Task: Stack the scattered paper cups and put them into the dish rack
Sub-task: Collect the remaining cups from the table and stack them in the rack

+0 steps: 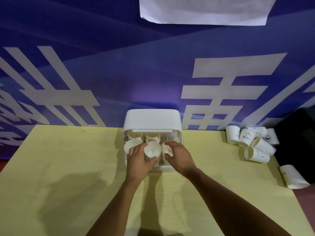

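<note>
So, left hand: fingers and thumb curled round the middle stack, front row of the rack.
right hand: fingers curled on the right stack, thumb near its rim. How firm the grip is, cannot tell.
dish rack: white, lid on top, open toward the person, far centre of the yellow table.
stacks in rack: three in front, touching or nearly so. The left stack has no hand on it. The back stacks sit under the lid edge.
loose cups: cluster at the far right of the table, well apart from the rack, not yet stacked.
edge cup: on its side at the right table edge.
risk, front row: the stacks are crowded, so seating the middle one could knock a neighbour over.
risk, grip: squeezing thin paper walls could crush a rim or jam the nested cups.
risk, edge cup: it could roll off the table if a reach for the cluster brushes it.
axis, rack stacks: mouths up toward the camera, long axis roughly vertical. The middle stack may lean toward the person, but the wide lens makes that uncertain.
axis, edge cup: roughly horizontal, running near to far, wider end toward the person.
</note>
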